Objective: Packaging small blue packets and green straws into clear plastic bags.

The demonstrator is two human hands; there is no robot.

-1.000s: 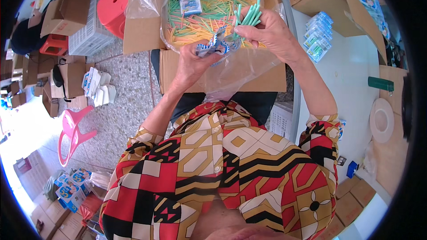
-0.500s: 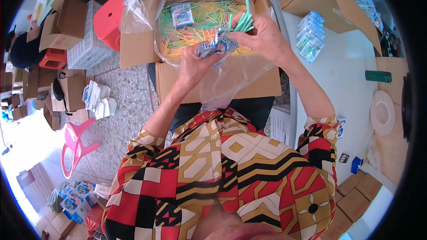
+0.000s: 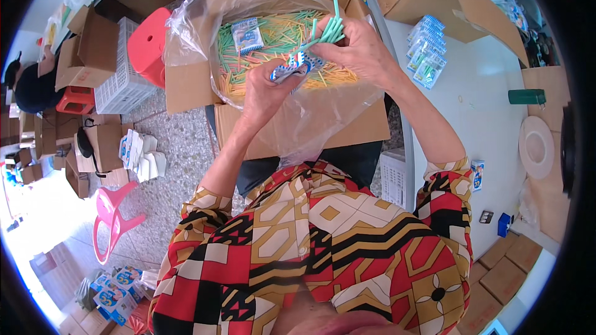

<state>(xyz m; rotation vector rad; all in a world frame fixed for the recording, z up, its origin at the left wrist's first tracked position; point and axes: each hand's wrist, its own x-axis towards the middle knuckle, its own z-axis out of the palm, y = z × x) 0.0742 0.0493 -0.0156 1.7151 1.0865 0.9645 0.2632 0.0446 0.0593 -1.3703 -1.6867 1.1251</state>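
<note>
Over an open carton [image 3: 189,89], my left hand [image 3: 262,94] pinches a small blue-and-white plastic packet [image 3: 287,71]. My right hand [image 3: 366,54] grips a bunch of thin light-green sticks [image 3: 331,32], fanned out above the fingers. Its fingertips are close by the packet's upper end; whether any stick is inside it, I cannot tell. Below the hands, loose pastel sticks [image 3: 292,23] in green, yellow and orange fill the carton. Another blue-and-white packet [image 3: 248,36] lies on top of them at the left.
Clear plastic liner [image 3: 186,17] spills over the carton's edges. Several filled packets [image 3: 428,53] overlap on the white table [image 3: 462,133] at right, with a green case [image 3: 526,97] farther right. A red stool [image 3: 149,43] and white crate [image 3: 126,80] stand left; a pink stool [image 3: 112,211] is lower left.
The whole view has shifted slightly. Both hands have moved a little to the left over the carton, still holding the packet and the green sticks. The packet is tilted differently.
</note>
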